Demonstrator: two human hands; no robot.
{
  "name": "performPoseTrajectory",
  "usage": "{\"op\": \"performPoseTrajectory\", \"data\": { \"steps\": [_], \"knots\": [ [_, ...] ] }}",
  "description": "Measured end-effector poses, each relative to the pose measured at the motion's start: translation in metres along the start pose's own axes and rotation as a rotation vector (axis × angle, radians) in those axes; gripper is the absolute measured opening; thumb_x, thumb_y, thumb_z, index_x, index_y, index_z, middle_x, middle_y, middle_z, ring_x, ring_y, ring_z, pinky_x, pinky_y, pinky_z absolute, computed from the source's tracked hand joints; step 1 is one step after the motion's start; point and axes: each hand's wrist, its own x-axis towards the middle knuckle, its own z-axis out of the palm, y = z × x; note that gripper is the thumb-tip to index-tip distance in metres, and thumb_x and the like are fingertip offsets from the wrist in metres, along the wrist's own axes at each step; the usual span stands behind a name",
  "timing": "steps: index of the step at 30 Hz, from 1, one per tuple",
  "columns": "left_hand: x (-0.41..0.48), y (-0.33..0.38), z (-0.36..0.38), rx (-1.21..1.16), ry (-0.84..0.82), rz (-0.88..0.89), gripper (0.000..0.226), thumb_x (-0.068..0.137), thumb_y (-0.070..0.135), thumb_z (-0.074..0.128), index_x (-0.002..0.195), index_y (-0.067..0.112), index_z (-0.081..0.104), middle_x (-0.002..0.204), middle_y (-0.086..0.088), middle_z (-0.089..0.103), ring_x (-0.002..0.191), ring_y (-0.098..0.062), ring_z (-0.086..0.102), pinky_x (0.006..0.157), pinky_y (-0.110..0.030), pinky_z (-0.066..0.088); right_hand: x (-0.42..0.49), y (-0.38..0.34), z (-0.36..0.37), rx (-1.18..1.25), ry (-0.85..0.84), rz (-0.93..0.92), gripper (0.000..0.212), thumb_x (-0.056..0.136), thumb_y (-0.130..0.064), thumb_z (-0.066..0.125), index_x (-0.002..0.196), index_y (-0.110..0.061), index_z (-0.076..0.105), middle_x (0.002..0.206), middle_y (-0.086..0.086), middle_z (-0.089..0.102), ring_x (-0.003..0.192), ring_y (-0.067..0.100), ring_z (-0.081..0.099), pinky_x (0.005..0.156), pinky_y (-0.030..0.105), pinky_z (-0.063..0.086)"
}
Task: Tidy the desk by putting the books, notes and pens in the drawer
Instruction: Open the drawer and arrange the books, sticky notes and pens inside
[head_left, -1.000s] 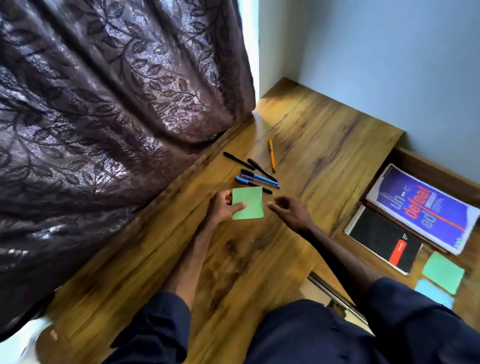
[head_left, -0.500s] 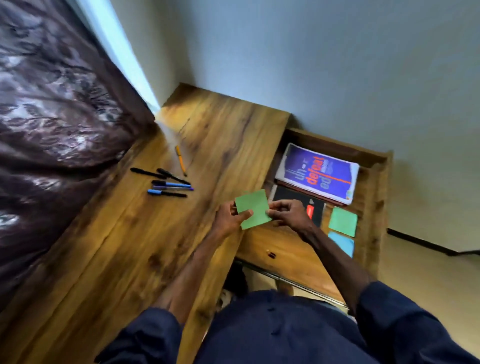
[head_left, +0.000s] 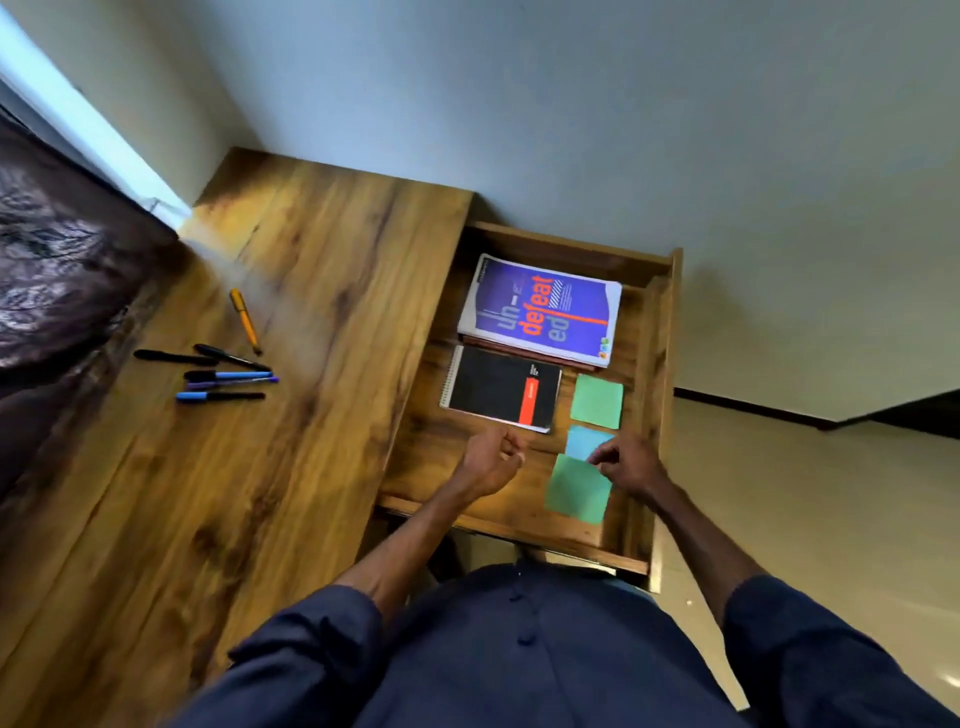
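Note:
The open wooden drawer (head_left: 658, 364) holds a purple book (head_left: 540, 310), a black spiral notebook (head_left: 501, 387), a green note (head_left: 597, 401) and a blue note (head_left: 584, 441). A second green note (head_left: 575, 491) lies near the drawer's front. My right hand (head_left: 631, 465) pinches that note's upper right corner. Curled loosely and holding nothing, my left hand (head_left: 488, 460) hovers over the drawer just below the notebook. Several pens (head_left: 223, 384) and an orange pen (head_left: 244, 320) lie on the desk (head_left: 322, 322), well left of both hands.
A dark patterned curtain (head_left: 57, 280) hangs along the desk's left side. A grey wall stands behind the desk and drawer. Pale floor (head_left: 810, 509) lies to the right of the drawer. My dark blue clothing fills the bottom of the view.
Both hands carried the green note from the desk, near the pens, rightwards into the drawer. My left hand has let go of it. The view swung right with them.

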Motion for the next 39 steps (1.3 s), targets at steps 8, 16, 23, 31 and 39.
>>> {"op": "performPoseTrajectory", "data": {
  "steps": [8,16,23,31,39],
  "knots": [
    [-0.004,-0.01,0.036,0.088,-0.129,0.006,0.007,0.089,0.022,0.066,0.094,0.027,0.066,0.095,0.01,0.069,0.09,-0.006,0.063,0.08,-0.029,0.056,-0.001,0.017,0.031,-0.172,-0.03,0.056,0.025,0.086,-0.002,0.068,0.105,-0.014,0.078,0.111,0.003,0.074,0.099,0.019,0.068,0.084,0.03,0.056],
    [0.001,-0.013,0.047,0.145,-0.213,-0.038,0.007,0.092,0.025,0.065,0.097,0.03,0.064,0.097,0.011,0.068,0.093,-0.006,0.064,0.084,-0.032,0.058,-0.008,0.018,0.04,-0.31,-0.02,0.076,0.023,0.091,-0.007,0.065,0.112,-0.014,0.071,0.111,0.005,0.071,0.098,0.023,0.069,0.078,0.031,0.057],
    [0.009,-0.002,0.055,0.178,-0.217,-0.002,0.009,0.094,0.017,0.062,0.101,0.02,0.066,0.1,0.004,0.068,0.093,-0.01,0.063,0.079,-0.029,0.056,-0.014,0.023,0.054,-0.359,-0.013,0.051,0.034,0.091,0.0,0.062,0.122,-0.013,0.067,0.122,0.007,0.066,0.109,0.025,0.065,0.086,0.033,0.055],
    [0.013,-0.004,0.063,0.238,-0.286,-0.037,0.014,0.091,0.015,0.064,0.104,0.018,0.067,0.103,0.002,0.068,0.094,-0.012,0.064,0.076,-0.029,0.058,-0.019,0.039,0.095,-0.439,-0.206,-0.163,0.054,0.099,-0.037,0.05,0.15,-0.023,0.037,0.153,0.011,0.037,0.137,0.034,0.041,0.112,0.048,0.039],
    [0.012,-0.009,0.06,0.226,-0.342,-0.051,0.011,0.092,0.013,0.064,0.097,0.024,0.064,0.104,0.002,0.069,0.094,-0.01,0.063,0.069,-0.017,0.048,-0.029,0.029,0.089,-0.324,-0.175,-0.057,0.045,0.104,-0.025,0.048,0.147,-0.015,0.042,0.156,0.014,0.028,0.14,0.035,0.036,0.115,0.05,0.036]
  ]
}}
